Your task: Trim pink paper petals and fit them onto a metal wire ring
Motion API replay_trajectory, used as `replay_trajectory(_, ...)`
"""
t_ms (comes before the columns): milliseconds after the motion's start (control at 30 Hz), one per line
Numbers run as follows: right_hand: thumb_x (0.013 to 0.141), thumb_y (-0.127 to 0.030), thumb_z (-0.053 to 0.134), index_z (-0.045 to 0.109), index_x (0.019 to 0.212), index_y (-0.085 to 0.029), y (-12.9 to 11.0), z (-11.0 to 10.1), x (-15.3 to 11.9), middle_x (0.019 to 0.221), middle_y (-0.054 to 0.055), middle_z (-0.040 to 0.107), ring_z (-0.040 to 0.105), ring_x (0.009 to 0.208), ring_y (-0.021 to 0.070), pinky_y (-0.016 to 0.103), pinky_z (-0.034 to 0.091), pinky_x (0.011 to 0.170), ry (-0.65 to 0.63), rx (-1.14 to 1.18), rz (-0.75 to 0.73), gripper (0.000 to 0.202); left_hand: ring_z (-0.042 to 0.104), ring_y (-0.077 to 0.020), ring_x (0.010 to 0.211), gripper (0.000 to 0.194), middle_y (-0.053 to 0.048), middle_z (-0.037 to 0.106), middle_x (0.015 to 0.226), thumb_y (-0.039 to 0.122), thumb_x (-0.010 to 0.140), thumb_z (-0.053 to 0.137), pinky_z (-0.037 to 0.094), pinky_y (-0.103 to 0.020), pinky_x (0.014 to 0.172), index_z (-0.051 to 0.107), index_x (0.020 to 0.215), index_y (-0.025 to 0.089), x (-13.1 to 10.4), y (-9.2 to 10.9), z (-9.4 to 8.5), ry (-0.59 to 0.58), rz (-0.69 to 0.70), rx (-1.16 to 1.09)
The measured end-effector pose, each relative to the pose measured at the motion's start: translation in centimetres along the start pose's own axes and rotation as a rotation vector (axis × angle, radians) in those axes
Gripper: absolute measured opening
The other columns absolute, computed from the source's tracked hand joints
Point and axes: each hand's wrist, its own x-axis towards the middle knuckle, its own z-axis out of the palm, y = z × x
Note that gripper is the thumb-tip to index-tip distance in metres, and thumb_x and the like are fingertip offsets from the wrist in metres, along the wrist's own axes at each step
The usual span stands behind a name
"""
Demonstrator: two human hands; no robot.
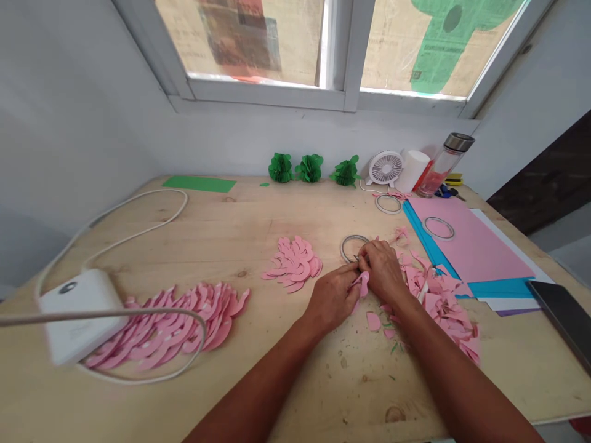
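My left hand (335, 297) is closed, its fingers pinched on a curved pink paper piece (364, 283) that sticks out toward the right. My right hand (382, 266) meets it fingertip to fingertip, also closed; something small and dark shows at its fingertips, too hidden to name. Just behind the fingers lies a roll of tape (344, 249), partly covered by my right hand. A small pile of curved pink paper cutouts (295, 261) rests to the left of my hands. Farther left spreads a larger heap of similar cutouts (184, 326).
Pink paper scraps (446, 307) lie beside my right forearm. Coloured sheets (471, 246) carry another tape roll (438, 228). Green paper shapes (310, 168), a small fan (386, 168) and a bottle (446, 166) line the wall. A white device (80, 314) with a cable stands left.
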Motion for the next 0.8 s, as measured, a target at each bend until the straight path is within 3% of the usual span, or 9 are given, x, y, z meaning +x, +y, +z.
replay_trajectory(800,0.078,-0.016,0.051,0.053,0.072,-0.020,0.31,0.10,-0.11,0.078,0.005,0.061,0.047,0.081,0.0219,0.032,0.030,0.068,-0.002,0.047,0.032,0.008,0.059,-0.0168,0.103,0.029,-0.002,0.061,0.118,0.014,0.081,0.043,0.049,-0.025,0.083,0.063,0.101,0.022,-0.13,-0.12,0.25,0.004,0.023,0.047)
